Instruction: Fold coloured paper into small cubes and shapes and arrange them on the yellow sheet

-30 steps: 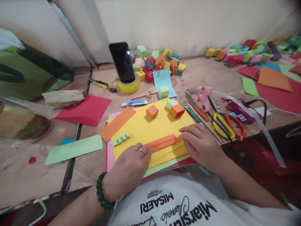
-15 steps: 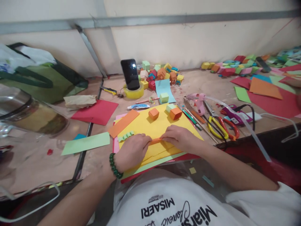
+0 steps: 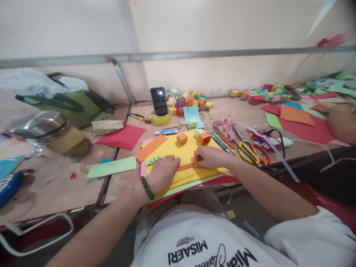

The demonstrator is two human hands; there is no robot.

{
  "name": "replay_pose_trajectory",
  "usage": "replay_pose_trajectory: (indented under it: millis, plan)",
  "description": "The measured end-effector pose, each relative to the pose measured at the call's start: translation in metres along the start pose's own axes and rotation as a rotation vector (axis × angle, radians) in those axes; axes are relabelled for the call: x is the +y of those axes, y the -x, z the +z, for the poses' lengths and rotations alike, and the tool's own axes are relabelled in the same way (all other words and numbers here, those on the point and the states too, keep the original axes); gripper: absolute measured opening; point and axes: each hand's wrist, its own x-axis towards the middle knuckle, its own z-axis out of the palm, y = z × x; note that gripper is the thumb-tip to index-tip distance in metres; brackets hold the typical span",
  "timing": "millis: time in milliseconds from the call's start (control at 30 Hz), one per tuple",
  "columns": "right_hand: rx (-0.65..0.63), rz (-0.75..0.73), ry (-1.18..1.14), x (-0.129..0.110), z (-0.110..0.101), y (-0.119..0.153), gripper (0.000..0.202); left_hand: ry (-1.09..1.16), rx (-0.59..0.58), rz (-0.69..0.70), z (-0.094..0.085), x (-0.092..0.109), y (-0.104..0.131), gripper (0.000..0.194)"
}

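An orange paper strip [image 3: 185, 167] lies across the yellow sheets [image 3: 169, 146], an end under each hand. My left hand [image 3: 164, 171], a green bead bracelet at its wrist, has its fingers closed on the strip's left end. My right hand [image 3: 210, 158] pinches the right end with curled fingers. Just beyond the hands sit an orange paper cube [image 3: 181, 138], an open orange paper box [image 3: 204, 138] and a pale green one beside it. A crimped light green strip [image 3: 153, 160] rests by my left hand, and a flat orange strip [image 3: 151, 147] lies further left.
A phone [image 3: 159, 101] stands in a yellow tape roll [image 3: 161, 117], with heaped paper cubes [image 3: 191, 101] behind. On the right are a pink glue gun [image 3: 228, 128], yellow-handled scissors [image 3: 248, 153] and another person's arm [image 3: 343, 124]. A glass jug [image 3: 65, 141] stands left.
The view has tilted up and shifted a little. The orange strip, narrow and raised between my fingers before, now lies flatter on the yellow sheets. Both hands stay at its ends.
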Motion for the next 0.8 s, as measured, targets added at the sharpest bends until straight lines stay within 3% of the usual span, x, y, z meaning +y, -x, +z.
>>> replay_pose_trajectory:
  millis: [167, 300, 333, 467, 567, 700, 800]
  plan:
    - [0.045, -0.156, -0.094, -0.019, -0.022, 0.007, 0.011, 0.288, 0.027, 0.081, -0.014, -0.008, -0.009, 0.028]
    - [0.112, -0.321, -0.376, -0.023, -0.042, -0.001, 0.012, 0.840, -0.190, 0.115, -0.030, -0.024, -0.026, 0.037]
    - [0.151, -0.338, -0.495, -0.023, -0.045, -0.006, 0.014, 0.979, -0.170, 0.107, -0.032, -0.028, -0.030, 0.040]
    - [0.332, -0.339, -1.007, -0.020, -0.042, -0.036, 0.034, 1.343, 0.118, 0.067, -0.032, -0.036, -0.045, 0.050]
    - [0.450, -0.347, -1.181, -0.019, -0.026, -0.060, 0.046, 1.464, 0.194, 0.024, -0.028, -0.037, -0.053, 0.050]
    - [0.588, -0.382, -1.214, -0.012, -0.009, -0.080, 0.049, 1.558, 0.036, 0.018, -0.026, -0.044, -0.052, 0.051]
    - [0.640, -0.399, -1.220, 0.002, -0.012, -0.083, 0.050, 1.567, -0.090, 0.006, -0.027, -0.055, -0.048, 0.049]
